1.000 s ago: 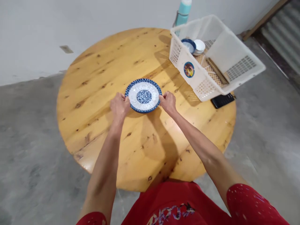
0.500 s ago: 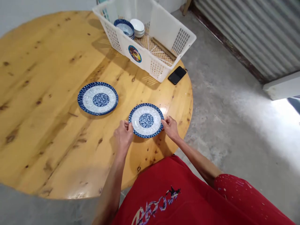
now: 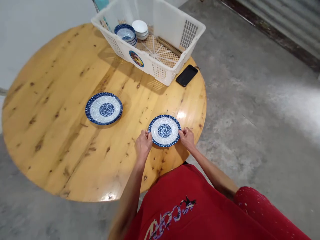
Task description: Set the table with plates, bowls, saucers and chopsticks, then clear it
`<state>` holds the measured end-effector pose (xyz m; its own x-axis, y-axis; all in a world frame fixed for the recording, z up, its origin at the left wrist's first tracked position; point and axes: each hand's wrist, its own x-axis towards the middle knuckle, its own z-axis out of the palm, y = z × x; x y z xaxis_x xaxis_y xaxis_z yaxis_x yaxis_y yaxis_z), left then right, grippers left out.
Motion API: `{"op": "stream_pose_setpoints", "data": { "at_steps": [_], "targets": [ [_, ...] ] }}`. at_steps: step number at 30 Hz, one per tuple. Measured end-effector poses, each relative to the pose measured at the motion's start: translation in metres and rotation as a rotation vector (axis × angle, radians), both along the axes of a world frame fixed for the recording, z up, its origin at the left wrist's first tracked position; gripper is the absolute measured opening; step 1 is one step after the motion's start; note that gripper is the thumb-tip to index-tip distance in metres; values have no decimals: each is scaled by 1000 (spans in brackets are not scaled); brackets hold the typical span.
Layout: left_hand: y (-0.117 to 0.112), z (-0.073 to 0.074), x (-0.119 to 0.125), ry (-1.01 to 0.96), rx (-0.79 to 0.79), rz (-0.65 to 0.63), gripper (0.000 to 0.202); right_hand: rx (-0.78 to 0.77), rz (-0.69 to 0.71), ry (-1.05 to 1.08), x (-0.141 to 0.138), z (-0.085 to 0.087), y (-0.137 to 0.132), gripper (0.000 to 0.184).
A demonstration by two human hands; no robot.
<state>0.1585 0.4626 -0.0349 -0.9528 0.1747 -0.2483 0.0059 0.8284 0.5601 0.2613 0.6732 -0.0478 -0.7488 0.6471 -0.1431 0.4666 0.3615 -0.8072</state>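
Plate (image 3: 164, 130), one, blue-rimmed: sat between both hands' fingers, the left hand (image 3: 144, 144) pinching one rim edge, the right hand (image 3: 187, 138) the opposite. Plate stack (image 3: 104, 108), one (at least two plates): lay left of the fingers. Basket (image 3: 149, 67), one: stood beyond them, holding blue bowls (image 3: 125, 32), one stack, and white bowls (image 3: 140, 28), one stack. Phone (image 3: 187, 75), one: lay beyond the right fingers. Labels: round sticker (image 3: 136, 58), one, on the basket, wording illegible.
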Motion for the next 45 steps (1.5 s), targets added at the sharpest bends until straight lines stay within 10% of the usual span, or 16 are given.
{"op": "stream_pose_setpoints", "data": {
  "at_steps": [12, 20, 32, 45],
  "targets": [
    [9, -10, 0, -15, -51, 0, 17, 4, 47, -25, -2, -4, 17, 25],
    [6, -18, 10, -9, 119, 19, 32, -323, -119, 44, 8, 1, 55, 40],
    [-20, -11, 24, -122, 380, 227, 33, -316, -214, 91, 22, 13, 89, 41],
    [-105, 0, 156, -125, 282, 877, 28, -380, 26, 132, -9, 17, 74, 31]
  ]
}}
